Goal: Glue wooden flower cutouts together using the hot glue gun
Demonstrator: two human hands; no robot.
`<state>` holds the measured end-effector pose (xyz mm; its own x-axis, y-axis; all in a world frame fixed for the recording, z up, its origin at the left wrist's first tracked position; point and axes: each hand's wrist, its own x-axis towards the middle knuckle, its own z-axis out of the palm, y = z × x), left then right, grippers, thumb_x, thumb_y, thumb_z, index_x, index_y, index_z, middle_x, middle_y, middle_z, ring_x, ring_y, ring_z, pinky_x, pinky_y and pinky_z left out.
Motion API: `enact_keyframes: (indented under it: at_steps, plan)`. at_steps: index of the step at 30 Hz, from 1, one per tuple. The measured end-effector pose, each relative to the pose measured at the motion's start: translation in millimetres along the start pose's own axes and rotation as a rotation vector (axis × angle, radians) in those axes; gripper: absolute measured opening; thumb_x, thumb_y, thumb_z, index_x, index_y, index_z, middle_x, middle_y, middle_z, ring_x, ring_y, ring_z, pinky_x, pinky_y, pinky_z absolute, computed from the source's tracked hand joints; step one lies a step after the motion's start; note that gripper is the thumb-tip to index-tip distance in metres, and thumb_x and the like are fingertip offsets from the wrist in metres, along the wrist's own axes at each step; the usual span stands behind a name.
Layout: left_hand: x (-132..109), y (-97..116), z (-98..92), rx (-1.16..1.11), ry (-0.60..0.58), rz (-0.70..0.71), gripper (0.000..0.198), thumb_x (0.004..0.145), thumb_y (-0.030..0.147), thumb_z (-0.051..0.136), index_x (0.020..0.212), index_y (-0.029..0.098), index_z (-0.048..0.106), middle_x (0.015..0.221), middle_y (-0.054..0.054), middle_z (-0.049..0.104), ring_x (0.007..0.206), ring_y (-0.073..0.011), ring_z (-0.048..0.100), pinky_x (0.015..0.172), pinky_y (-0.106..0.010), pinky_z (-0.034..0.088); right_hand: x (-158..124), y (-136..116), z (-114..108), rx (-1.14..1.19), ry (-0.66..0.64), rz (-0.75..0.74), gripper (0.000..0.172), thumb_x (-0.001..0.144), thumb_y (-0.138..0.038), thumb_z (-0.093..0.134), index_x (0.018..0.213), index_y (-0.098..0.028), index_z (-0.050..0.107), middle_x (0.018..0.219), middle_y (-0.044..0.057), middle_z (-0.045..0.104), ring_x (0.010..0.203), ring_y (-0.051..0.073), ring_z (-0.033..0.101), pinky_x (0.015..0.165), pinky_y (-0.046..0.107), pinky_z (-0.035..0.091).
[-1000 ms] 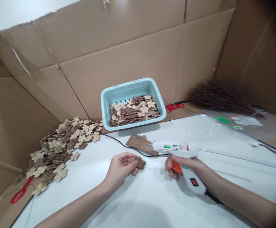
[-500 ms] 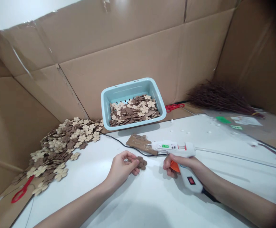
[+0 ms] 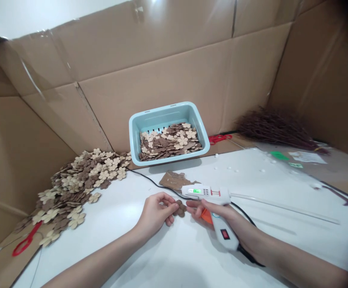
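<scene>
Between its thumb and fingers my left hand (image 3: 159, 210) pinches a brown flower cutout (image 3: 180, 209) just over the white table top (image 3: 150, 260). My right hand (image 3: 218, 214) is wrapped round the grip of a white glue gun (image 3: 205, 192) with an orange trigger. A long clear glue stick (image 3: 281, 206) sticks out of the gun's back end. The nozzle points left, above the flower and over a torn piece of brown cardboard (image 3: 174, 180). Fingers of my right hand come close to the flower's right edge; whether they touch it I cannot tell.
A light blue basket (image 3: 133, 140) holding brown and cream flowers stands against the cardboard wall (image 3: 162, 80). More flowers lie in a pile (image 3: 86, 172) at left, by red scissors (image 3: 26, 242). Other red scissors (image 3: 220, 138) and dark twigs (image 3: 275, 128) are at back right.
My right hand has moved left with the glue gun, closer to the flower. My left hand keeps the flower at nearly the same spot.
</scene>
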<state>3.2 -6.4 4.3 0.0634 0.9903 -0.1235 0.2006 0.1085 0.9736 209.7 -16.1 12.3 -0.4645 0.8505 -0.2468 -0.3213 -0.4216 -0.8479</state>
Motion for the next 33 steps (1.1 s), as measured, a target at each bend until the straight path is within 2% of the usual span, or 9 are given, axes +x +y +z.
enact_keyframes:
  at_steps: [6, 12, 17, 21, 24, 28, 33]
  plan:
    - [-2.5, 3.9, 2.4, 0.087, 0.031, 0.008, 0.022, 0.073, 0.032, 0.068, 0.075, 0.013, 0.057, 0.059, -0.004, 0.065, 0.039, -0.0079, 0.053, 0.035, -0.017, 0.042, -2.3, -1.8, 2.2, 0.006, 0.037, -0.005, 0.036, 0.074, -0.050, 0.069, 0.066, -0.016, 0.071, 0.099, 0.010, 0.070, 0.117, 0.029, 0.054, 0.111, 0.043, 0.024]
    - [-3.3, 5.5, 5.2, 0.182, 0.029, 0.043, 0.024, 0.073, 0.036, 0.067, 0.074, 0.014, 0.059, 0.061, -0.003, 0.065, 0.037, -0.0075, 0.050, 0.033, -0.016, 0.038, 0.1, 1.7, -0.7, 0.005, 0.021, -0.031, 0.038, 0.078, -0.050, 0.065, 0.064, -0.015, 0.071, 0.108, 0.011, 0.067, 0.117, 0.030, 0.054, 0.112, 0.044, 0.023]
    - [-2.8, 8.3, 5.0, 0.330, 0.024, 0.052, 0.022, 0.075, 0.035, 0.062, 0.084, 0.015, 0.063, 0.061, -0.001, 0.062, 0.034, -0.0087, 0.048, 0.031, -0.018, 0.034, 2.8, 4.4, -0.6, 0.039, 0.020, -0.057, 0.036, 0.078, -0.047, 0.066, 0.063, -0.014, 0.070, 0.110, 0.011, 0.066, 0.116, 0.029, 0.054, 0.111, 0.042, 0.028]
    - [-6.2, 9.3, 4.4, 0.470, 0.014, 0.203, 0.010, 0.076, 0.026, 0.060, 0.077, 0.017, 0.064, 0.067, -0.002, 0.064, 0.049, -0.0117, 0.053, 0.045, -0.021, 0.039, 1.5, 2.8, 1.9, 0.078, 0.014, -0.054, 0.036, 0.077, -0.045, 0.067, 0.061, -0.013, 0.069, 0.110, 0.013, 0.065, 0.115, 0.029, 0.055, 0.110, 0.042, 0.031]
    - [-10.7, 8.3, 5.0, 0.438, -0.013, 0.250, 0.004, 0.078, 0.021, 0.057, 0.081, 0.019, 0.059, 0.076, -0.002, 0.066, 0.060, -0.0125, 0.055, 0.055, -0.021, 0.040, -0.1, 0.9, 3.4, 0.117, 0.015, -0.041, 0.034, 0.075, -0.043, 0.069, 0.059, -0.013, 0.068, 0.109, 0.013, 0.065, 0.111, 0.029, 0.058, 0.109, 0.042, 0.033]
    - [-15.9, 8.1, 6.6, 0.362, -0.089, 0.183, 0.007, 0.081, 0.017, 0.052, 0.087, 0.020, 0.051, 0.071, 0.000, 0.067, 0.058, -0.0122, 0.052, 0.056, -0.021, 0.037, -1.2, 0.5, 2.3, 0.181, 0.009, -0.013, 0.032, 0.073, -0.041, 0.072, 0.059, -0.013, 0.068, 0.108, 0.013, 0.066, 0.106, 0.029, 0.062, 0.106, 0.042, 0.037]
    - [-18.4, 7.7, 7.7, 0.234, -0.136, 0.154, 0.025, 0.081, 0.015, 0.052, 0.106, 0.019, 0.050, 0.077, 0.001, 0.060, 0.066, -0.0131, 0.059, 0.061, -0.023, 0.041, -1.2, 0.8, -0.5, 0.167, -0.026, -0.041, 0.033, 0.079, -0.040, 0.067, 0.061, -0.012, 0.070, 0.108, 0.013, 0.067, 0.106, 0.028, 0.062, 0.108, 0.040, 0.037]
